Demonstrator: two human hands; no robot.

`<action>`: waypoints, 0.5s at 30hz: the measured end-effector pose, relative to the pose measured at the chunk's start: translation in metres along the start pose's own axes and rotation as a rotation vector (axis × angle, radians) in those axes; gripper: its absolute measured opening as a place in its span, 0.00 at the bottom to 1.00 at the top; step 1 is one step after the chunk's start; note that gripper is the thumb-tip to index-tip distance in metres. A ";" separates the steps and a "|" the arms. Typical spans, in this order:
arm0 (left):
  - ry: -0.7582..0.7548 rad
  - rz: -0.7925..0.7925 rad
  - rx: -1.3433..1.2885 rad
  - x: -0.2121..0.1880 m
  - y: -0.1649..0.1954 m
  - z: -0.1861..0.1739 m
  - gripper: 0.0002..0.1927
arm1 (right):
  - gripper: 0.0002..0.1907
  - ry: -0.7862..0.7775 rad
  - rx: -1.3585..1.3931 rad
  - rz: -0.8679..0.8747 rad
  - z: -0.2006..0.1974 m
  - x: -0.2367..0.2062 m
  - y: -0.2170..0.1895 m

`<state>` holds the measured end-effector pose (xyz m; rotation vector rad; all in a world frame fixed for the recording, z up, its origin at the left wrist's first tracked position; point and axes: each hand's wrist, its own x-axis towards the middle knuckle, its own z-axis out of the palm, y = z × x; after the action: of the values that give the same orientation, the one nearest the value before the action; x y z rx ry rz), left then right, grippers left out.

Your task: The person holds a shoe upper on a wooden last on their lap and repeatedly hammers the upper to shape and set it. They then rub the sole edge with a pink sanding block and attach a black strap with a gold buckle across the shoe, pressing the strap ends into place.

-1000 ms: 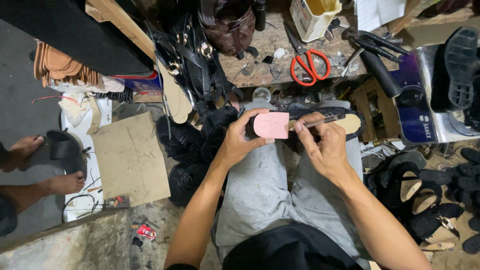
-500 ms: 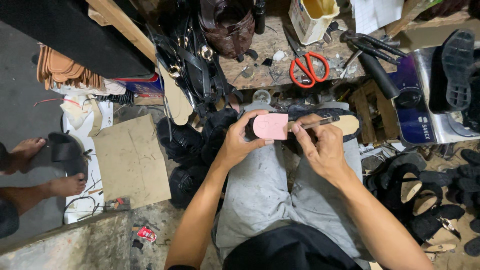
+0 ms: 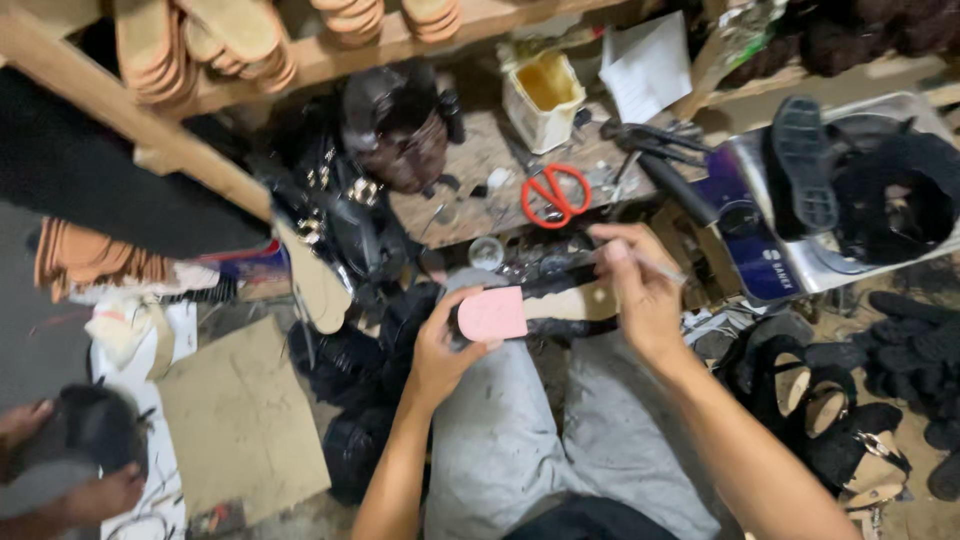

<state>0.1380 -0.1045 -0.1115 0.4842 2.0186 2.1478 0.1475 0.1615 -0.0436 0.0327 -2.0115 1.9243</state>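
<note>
Head view: left hand (image 3: 440,355) pinches a smooth pink rounded insole (image 3: 492,314); right hand (image 3: 640,290) holds a thin brush (image 3: 655,266).

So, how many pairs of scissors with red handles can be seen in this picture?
1. The red-handled scissors lie on the wooden bench, beyond the pink sole piece held by the left hand. More scissors may be hidden under the clutter.

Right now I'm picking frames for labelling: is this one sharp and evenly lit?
Head view: motion blur softens everything, most at the shelf soles and the right hand; the pink sole piece in the left hand stays readable; the metal tray shows mild glare; the left edge is dim.
</note>
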 end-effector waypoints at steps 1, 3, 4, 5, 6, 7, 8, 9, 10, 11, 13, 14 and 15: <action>-0.006 0.004 -0.016 -0.001 -0.002 0.000 0.37 | 0.14 0.045 -0.010 0.028 -0.018 0.014 0.004; -0.007 0.014 -0.048 0.000 -0.005 -0.001 0.37 | 0.11 0.171 -0.016 0.026 -0.058 0.047 0.016; 0.002 0.012 -0.032 0.000 -0.007 -0.001 0.37 | 0.09 0.253 -0.014 0.000 -0.081 0.066 0.022; 0.014 0.008 -0.017 0.000 -0.009 -0.001 0.38 | 0.06 0.307 0.061 -0.052 -0.104 0.087 0.029; 0.029 0.002 -0.003 0.000 -0.010 -0.001 0.38 | 0.05 0.356 0.137 -0.104 -0.126 0.110 0.037; 0.024 0.012 -0.002 0.002 -0.013 -0.001 0.38 | 0.07 0.379 0.102 -0.135 -0.145 0.133 0.044; 0.021 0.019 -0.001 0.003 -0.015 -0.001 0.38 | 0.09 0.401 0.067 -0.163 -0.162 0.155 0.051; 0.018 0.026 0.001 0.005 -0.017 0.000 0.38 | 0.08 0.397 -0.013 -0.161 -0.177 0.179 0.057; 0.017 0.020 -0.016 0.008 -0.020 0.001 0.38 | 0.06 0.391 -0.093 -0.159 -0.189 0.204 0.064; 0.016 0.013 -0.032 0.010 -0.023 0.002 0.37 | 0.06 0.402 -0.107 -0.181 -0.199 0.231 0.070; 0.022 0.009 -0.059 0.016 -0.029 0.005 0.38 | 0.07 0.399 -0.090 -0.226 -0.207 0.275 0.086; 0.028 0.013 -0.070 0.019 -0.033 0.007 0.38 | 0.09 0.385 -0.059 -0.251 -0.212 0.294 0.092; 0.033 0.014 -0.080 0.021 -0.036 0.008 0.38 | 0.12 0.374 -0.029 -0.273 -0.212 0.309 0.096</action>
<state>0.1171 -0.0874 -0.1440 0.4562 1.9419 2.2494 -0.1170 0.4442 -0.0509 -0.0538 -1.6907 1.5957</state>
